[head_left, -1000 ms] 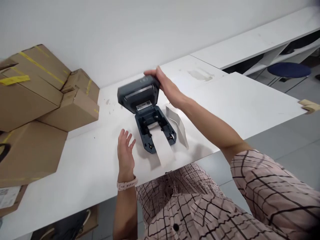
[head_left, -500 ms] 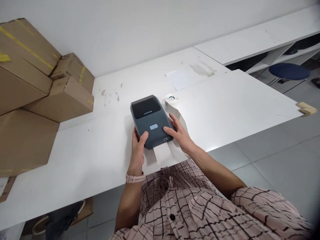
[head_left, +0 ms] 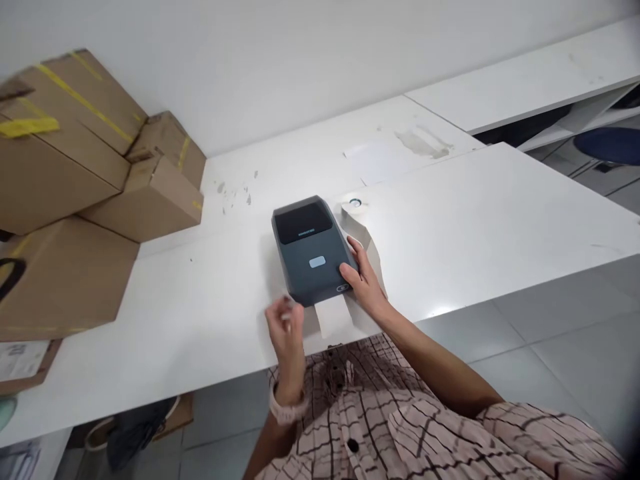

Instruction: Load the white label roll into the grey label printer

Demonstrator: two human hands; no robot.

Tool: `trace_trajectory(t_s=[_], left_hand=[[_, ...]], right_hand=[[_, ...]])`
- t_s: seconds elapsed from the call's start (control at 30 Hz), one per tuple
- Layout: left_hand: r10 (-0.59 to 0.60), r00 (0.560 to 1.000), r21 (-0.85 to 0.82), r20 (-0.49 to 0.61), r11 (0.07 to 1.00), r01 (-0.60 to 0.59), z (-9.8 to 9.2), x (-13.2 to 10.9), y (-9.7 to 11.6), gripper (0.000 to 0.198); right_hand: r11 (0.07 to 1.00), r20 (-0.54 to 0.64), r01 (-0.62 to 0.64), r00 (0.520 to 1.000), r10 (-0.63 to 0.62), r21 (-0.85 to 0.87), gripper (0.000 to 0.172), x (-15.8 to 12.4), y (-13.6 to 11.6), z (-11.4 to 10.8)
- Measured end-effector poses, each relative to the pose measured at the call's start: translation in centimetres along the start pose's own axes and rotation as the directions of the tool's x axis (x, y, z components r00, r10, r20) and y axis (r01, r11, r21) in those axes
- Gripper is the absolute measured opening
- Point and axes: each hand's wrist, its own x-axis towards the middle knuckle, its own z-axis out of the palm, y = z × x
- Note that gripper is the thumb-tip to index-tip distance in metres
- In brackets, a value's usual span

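A dark grey label printer (head_left: 314,253) with a black window and a light blue button lies on the white table. My right hand (head_left: 364,280) grips its right front corner, thumb on top and fingers along the side. Just off the near left corner is my left hand (head_left: 286,321), slightly blurred, with curled fingers, the thumb apart and nothing visible in it. A blank white label strip (head_left: 334,316) sticks out of the printer's front towards the table edge. Behind and right of the printer, a label roll (head_left: 355,203) has its loose strip (head_left: 369,247) curving along the side.
Cardboard boxes (head_left: 107,267) with yellow tape are stacked on the left of the table (head_left: 200,320). A sheet of paper (head_left: 377,162) lies towards the wall. A blue stool (head_left: 610,145) stands at the far right, and a dark bag (head_left: 133,433) is below the table.
My left hand has let go of the printer's left side and moved back towards me. My right hand keeps its grip. The view has shifted slightly left.
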Motion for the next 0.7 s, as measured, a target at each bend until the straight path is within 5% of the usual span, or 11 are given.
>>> trace_trajectory(t_s=[0.13,0.2,0.33,0.4,0.47,0.57,0.7], left_hand=[[-0.205,0.914,-0.045,0.352,0.971,0.235,0.6,-2.3,-0.8,0.05],[-0.238,0.878,-0.075,0.415,0.953,0.294,1.3,-2.2,-0.5,0.053],[-0.176,0.899,-0.035,0.401,0.978,0.207,1.7,-1.2,-0.3,0.056],[-0.142,0.894,0.011,0.425,0.988,0.152,1.1,-0.8,-0.7,0.055],[-0.11,0.888,0.046,0.446,0.994,0.099,0.2,-0.5,-1.0,0.053],[-0.045,0.935,0.058,0.353,0.998,0.026,-1.3,0.0,-1.0,0.048],[0.086,0.993,0.035,0.083,0.995,-0.089,-1.9,1.2,0.1,0.037]], right_hand=[[0.999,-0.01,0.035,0.999,-0.035,-0.008,0.081,0.1,0.6,0.2],[0.998,-0.001,0.048,0.999,-0.049,-0.041,0.079,0.0,0.5,0.2],[0.948,-0.05,0.193,0.976,-0.212,-0.251,0.067,-0.3,-1.7,-0.3],[0.824,-0.016,0.375,0.907,-0.421,-0.424,0.056,-0.4,-3.3,-0.7],[0.649,0.139,0.552,0.807,-0.574,-0.524,0.056,-0.4,-4.8,-1.0],[0.47,0.39,0.683,0.717,-0.578,-0.558,0.056,-0.2,-5.9,-0.8],[0.399,0.483,0.698,0.706,-0.518,-0.594,0.04,0.0,-6.3,-0.1]])
